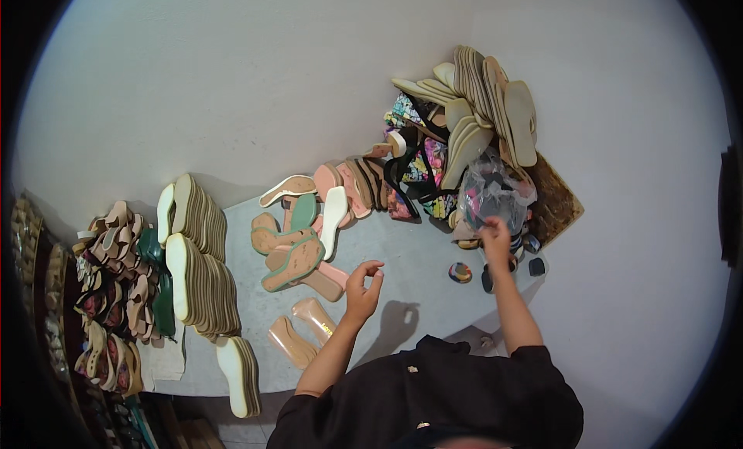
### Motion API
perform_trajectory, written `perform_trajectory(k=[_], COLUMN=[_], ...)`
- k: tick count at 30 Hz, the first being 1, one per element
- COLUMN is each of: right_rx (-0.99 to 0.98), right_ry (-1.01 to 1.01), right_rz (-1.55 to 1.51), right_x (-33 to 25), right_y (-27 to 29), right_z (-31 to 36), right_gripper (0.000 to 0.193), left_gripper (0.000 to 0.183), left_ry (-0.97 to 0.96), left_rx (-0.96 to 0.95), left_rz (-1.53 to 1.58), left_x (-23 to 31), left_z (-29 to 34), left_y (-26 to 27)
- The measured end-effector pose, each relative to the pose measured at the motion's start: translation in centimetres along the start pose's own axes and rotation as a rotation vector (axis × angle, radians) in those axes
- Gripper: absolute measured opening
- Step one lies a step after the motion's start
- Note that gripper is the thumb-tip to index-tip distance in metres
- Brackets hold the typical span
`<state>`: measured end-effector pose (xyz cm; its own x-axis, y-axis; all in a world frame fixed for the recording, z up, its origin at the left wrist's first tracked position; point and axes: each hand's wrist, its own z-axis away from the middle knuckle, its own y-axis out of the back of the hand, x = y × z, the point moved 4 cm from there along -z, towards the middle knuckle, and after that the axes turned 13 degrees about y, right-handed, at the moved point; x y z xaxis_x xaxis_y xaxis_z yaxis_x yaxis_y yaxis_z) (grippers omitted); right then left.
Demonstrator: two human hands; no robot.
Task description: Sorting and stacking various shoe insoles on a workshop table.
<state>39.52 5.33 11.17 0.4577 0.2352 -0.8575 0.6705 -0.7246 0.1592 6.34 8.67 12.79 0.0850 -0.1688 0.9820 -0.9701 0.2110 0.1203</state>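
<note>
My right hand (496,239) reaches to the near edge of a clear plastic bag (499,187), its fingers closed on the plastic. Dark and pink pieces show dimly inside the bag; what they are is unclear. My left hand (364,290) hovers over the grey table, fingers loosely bent, thumb apart from them, and I see nothing in it. Left of it lie loose insoles: a green-edged tan one (294,265), a white one (334,217) and a pink one (329,279). Closer to me are two clear-topped tan shoe pieces (292,342).
Stacked cream soles (203,283) stand at the table's left, beside shelves of sandals (116,294). Floral wedge pieces (422,163) and more soles (518,120) heap up at the back right by a brown board (557,198). A multicoloured roll (460,273) sits near my right forearm.
</note>
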Motion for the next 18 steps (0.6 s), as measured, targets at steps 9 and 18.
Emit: perform_trajectory(k=[9,18], right_rx=[0.216,-0.001], right_ry=[0.157,-0.189], right_rz=[0.961,0.481], right_x=[-5.7,4.2], right_y=[2.2,4.6], right_z=[-17.3,-22.7], right_gripper=[0.092,0.082], left_gripper=[0.014,0.013], left_ry=[-0.043,0.053], left_rx=[0.053,0.063], left_rz=[0.020,0.099], left_x=[1.5,-1.0], left_z=[-5.5,-6.2], left_y=[-1.3,0.0])
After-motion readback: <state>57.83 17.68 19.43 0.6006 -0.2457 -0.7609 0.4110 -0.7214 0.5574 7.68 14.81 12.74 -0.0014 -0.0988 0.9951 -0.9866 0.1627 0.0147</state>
